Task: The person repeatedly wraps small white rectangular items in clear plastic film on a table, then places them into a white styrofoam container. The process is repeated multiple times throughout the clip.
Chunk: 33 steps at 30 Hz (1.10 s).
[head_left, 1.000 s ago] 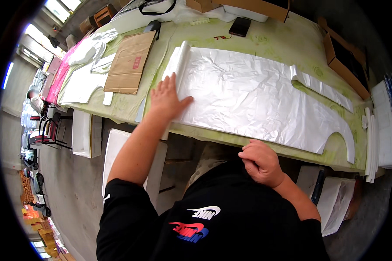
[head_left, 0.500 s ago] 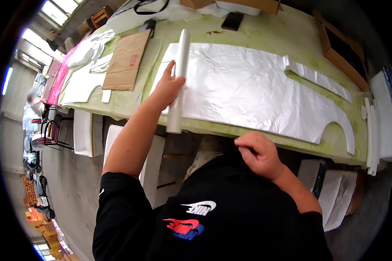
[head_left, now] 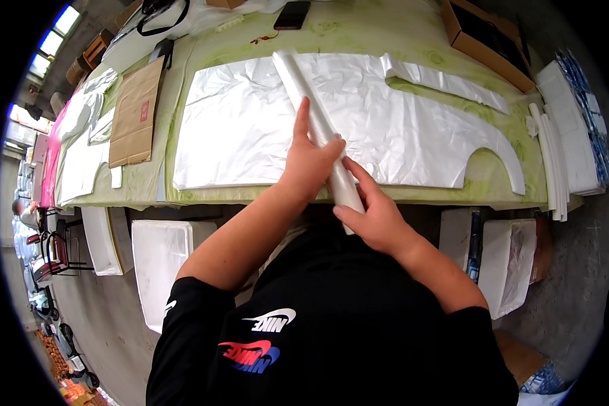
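Observation:
A long white roll of thin plastic film [head_left: 293, 76] slants across in front of me, its far end over the sheet and its near end close to my waist. My left hand [head_left: 310, 155] is wrapped round the middle of the roll, index finger stretched along it. Lower down, my right hand [head_left: 373, 211] grips the near end, thumb on one side and fingers on the other. Beneath the roll a shiny white plastic apron [head_left: 237, 122] lies spread out, with a curved cutout and narrow straps at its right end.
The table [head_left: 358, 27] has a green patterned cover. On it are a black phone [head_left: 292, 15], a flat cardboard piece [head_left: 137, 115], more white plastic pieces [head_left: 81, 162] and an open carton [head_left: 487, 44]. Several thin white rolls [head_left: 551, 162] stand at the right edge; white bins [head_left: 159, 247] sit below.
The roll has moved right and tilted, its top now leaning left. My right hand, earlier off the roll near the table edge, has taken hold of its near end. The view has shifted right.

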Each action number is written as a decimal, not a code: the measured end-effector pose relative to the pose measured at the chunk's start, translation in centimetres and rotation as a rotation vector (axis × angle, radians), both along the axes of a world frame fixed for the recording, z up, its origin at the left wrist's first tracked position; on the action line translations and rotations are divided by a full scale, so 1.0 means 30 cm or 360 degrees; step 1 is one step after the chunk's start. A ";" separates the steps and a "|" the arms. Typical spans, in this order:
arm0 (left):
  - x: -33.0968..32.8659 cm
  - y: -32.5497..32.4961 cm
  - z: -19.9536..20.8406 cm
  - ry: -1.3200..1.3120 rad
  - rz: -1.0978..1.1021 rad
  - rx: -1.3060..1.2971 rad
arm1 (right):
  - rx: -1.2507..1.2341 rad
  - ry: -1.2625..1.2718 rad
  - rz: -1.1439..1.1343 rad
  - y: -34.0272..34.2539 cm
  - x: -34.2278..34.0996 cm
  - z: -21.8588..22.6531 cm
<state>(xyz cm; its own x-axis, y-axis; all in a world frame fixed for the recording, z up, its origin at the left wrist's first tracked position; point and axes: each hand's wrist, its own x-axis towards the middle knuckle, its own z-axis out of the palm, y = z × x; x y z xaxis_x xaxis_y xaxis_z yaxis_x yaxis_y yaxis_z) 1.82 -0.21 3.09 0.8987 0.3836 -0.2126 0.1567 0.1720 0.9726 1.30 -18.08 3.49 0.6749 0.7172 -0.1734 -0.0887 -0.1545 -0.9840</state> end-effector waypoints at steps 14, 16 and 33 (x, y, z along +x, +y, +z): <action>0.336 0.450 -0.040 0.0402 -0.0171 0.0620 | -0.0266 -0.0035 -0.0087 -0.281 -0.048 -0.013; 0.360 0.458 0.015 0.0695 -0.0392 0.0545 | -0.0302 -0.0133 -0.0071 -0.286 -0.043 -0.007; 0.340 0.358 -0.023 0.0684 -0.0347 0.1243 | -0.1040 -0.0184 0.0081 -0.609 -0.174 0.110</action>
